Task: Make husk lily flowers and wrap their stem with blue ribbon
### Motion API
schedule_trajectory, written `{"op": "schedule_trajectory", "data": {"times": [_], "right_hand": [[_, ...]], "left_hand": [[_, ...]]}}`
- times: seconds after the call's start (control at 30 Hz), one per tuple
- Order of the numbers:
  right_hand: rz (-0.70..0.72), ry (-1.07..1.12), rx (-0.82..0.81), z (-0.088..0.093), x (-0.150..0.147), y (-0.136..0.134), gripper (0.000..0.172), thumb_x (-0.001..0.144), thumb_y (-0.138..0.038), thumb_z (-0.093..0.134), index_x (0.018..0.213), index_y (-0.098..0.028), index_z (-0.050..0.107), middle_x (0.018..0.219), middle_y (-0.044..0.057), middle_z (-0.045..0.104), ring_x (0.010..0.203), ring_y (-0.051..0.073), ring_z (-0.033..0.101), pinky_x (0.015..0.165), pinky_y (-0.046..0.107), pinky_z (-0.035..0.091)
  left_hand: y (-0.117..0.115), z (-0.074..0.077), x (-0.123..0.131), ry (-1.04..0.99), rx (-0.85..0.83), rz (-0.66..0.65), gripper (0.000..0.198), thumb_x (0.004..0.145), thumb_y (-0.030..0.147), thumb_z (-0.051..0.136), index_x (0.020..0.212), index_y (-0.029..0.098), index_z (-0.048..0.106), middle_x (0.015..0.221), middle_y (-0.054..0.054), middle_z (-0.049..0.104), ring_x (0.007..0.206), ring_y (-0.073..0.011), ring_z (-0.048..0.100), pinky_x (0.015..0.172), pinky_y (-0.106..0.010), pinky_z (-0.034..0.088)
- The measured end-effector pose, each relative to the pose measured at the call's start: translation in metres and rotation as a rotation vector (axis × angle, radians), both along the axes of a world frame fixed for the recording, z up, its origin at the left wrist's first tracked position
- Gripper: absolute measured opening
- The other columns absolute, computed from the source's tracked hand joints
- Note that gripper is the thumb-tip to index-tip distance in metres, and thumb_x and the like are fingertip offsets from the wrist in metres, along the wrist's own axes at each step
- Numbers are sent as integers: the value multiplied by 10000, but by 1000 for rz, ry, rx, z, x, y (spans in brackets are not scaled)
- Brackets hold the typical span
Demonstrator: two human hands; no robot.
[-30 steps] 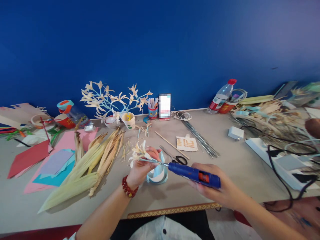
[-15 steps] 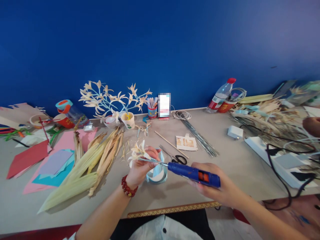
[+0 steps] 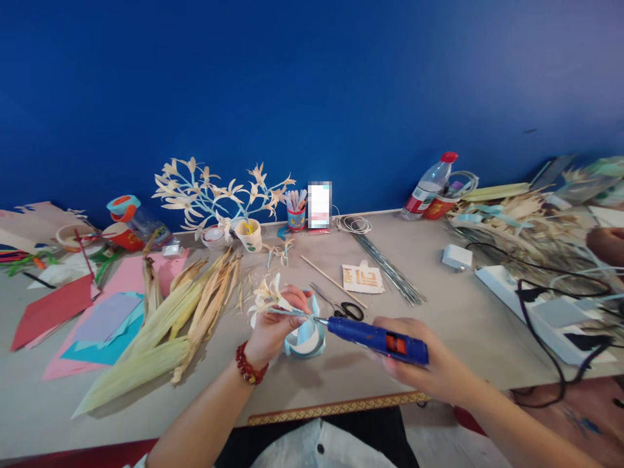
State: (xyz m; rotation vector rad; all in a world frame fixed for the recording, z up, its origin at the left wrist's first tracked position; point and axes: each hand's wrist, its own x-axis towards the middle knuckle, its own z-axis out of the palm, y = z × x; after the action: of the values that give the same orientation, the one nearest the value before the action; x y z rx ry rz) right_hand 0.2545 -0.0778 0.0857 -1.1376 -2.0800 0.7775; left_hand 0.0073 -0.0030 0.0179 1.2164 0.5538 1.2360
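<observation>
My left hand (image 3: 279, 330) is closed round the thin stem of a cream corn-husk flower (image 3: 266, 298), whose petals stick out to the left. In my right hand (image 3: 414, 364) is a blue hot glue gun (image 3: 375, 338), pointing left. Its metal nozzle meets or nearly meets the stem by my left fingertips; exact contact is too small to tell. Below and behind the fingers sits a roll of pale blue tape or paper (image 3: 306, 343), partly hidden by my left hand. Black-handled scissors (image 3: 348, 310) lie just beyond the glue gun.
Corn husks (image 3: 170, 338) and coloured paper (image 3: 104, 318) spread at the left. A cup (image 3: 249, 235) of husk flowers stands near the wall, beside a phone (image 3: 320, 205). Wires (image 3: 390, 270) lie behind the scissors. At the right are a power strip (image 3: 517, 305), cables and another person's hand (image 3: 607, 246).
Almost nothing differs. The whole view has shifted very slightly; both hands, the flower and the glue gun keep the same positions relative to each other.
</observation>
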Motion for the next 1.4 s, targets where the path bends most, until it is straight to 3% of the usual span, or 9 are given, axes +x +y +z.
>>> {"op": "schedule_trajectory", "data": {"times": [0.4,0.6,0.93,1.3,1.4], "right_hand": [[23,-40,-83,-1,1,1,315,923,-442,525,735,-190,555,633,0,560,561,126,532,558,222,389],[41,-40,-54,-4,3,2,281,926,-428,513,791,-186,563,667,1,566,583,128,547,585,224,389],[22,-54,-62,-3,3,1,292,914,-443,524,761,-196,550,654,9,576,580,140,558,580,229,397],[31,-21,-103,0,2,0,284,922,-426,526,779,-185,575,671,14,590,575,133,545,564,224,409],[-29,-37,-51,-3,5,-1,239,926,-388,525,797,-194,581,691,21,615,576,139,558,560,229,419]], "left_hand": [[1,6,3,-21,62,1,144,741,343,782,744,205,742,737,-25,592,817,-189,570,1042,-509,416],[1,4,2,1,51,25,214,718,402,790,713,200,717,737,-37,606,873,-221,576,1031,-538,420],[0,6,3,-39,30,7,144,724,341,797,738,212,734,733,-11,585,784,-175,581,1033,-500,421],[0,6,3,-23,8,1,196,720,386,792,728,200,731,745,-16,576,862,-194,572,1050,-493,413],[1,8,3,-54,9,-1,160,719,355,797,728,207,735,746,-12,571,862,-189,566,1054,-490,412]]}}
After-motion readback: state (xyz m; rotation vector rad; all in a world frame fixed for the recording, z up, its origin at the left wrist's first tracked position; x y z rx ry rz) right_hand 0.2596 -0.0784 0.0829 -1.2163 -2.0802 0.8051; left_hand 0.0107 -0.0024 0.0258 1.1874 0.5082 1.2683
